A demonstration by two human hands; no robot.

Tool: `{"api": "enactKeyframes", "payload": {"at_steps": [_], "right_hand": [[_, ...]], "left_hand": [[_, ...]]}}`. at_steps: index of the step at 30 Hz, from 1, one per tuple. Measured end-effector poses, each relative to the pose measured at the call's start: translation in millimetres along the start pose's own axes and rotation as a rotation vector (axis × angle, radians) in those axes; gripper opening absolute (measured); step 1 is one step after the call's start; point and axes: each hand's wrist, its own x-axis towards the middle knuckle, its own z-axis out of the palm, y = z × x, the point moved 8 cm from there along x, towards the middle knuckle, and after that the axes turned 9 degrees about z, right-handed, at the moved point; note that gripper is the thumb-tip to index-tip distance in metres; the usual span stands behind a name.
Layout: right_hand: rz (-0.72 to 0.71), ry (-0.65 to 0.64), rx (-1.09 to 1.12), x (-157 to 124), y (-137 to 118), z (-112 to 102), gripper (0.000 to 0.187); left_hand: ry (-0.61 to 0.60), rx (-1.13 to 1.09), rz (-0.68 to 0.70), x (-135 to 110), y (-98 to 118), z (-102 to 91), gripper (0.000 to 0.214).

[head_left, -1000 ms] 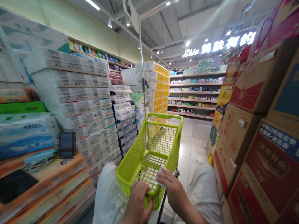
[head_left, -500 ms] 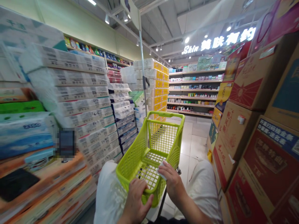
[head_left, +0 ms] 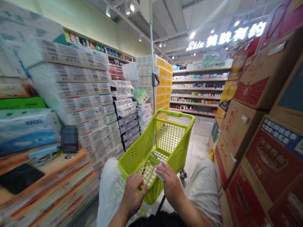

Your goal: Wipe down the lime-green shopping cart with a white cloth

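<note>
A small lime-green plastic shopping cart (head_left: 187, 126) stands in front of me in a store aisle, its basket empty. My left hand (head_left: 133, 194) is wrapped over the near rim of the basket. My right hand (head_left: 168, 181) rests on the same rim further right, closed on a small white cloth or paper (head_left: 159, 167) pressed against the inside of the basket. My knees in light trousers (head_left: 203, 192) flank the cart.
Stacks of wrapped tissue packs (head_left: 78, 94) line the left side. Cardboard cartons (head_left: 255, 126) are piled high along the right. A metal pole (head_left: 152, 63) rises behind the cart. Shelves of products (head_left: 199, 94) stand at the far end, past pale floor tiles (head_left: 199, 142).
The view has shifted so the cart sits further right and slightly higher. My left hand has slid a little along the rim. My right hand stays on the rim with the white piece.
</note>
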Motion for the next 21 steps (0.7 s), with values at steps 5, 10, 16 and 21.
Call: {"api": "enactKeyframes", "payload": {"at_steps": [5,10,16,21], "right_hand": [[-0.027,0.005,-0.013,0,-11,1,0.043],[-0.036,-0.014,-0.015,-2,-18,6,0.043],[-0.06,-0.038,-0.041,-3,-28,12,0.039],[-0.064,-0.03,-0.061,1,-18,2,0.04]], "left_hand": [[0.025,0.008,0.005,1,-6,-9.3,0.034],[-0.022,0.062,-0.055,11,-2,-15.2,0.025],[-0.026,0.14,-0.099,18,16,8.9,0.042],[-0.329,0.258,-0.282,10,17,33.8,0.054]]}}
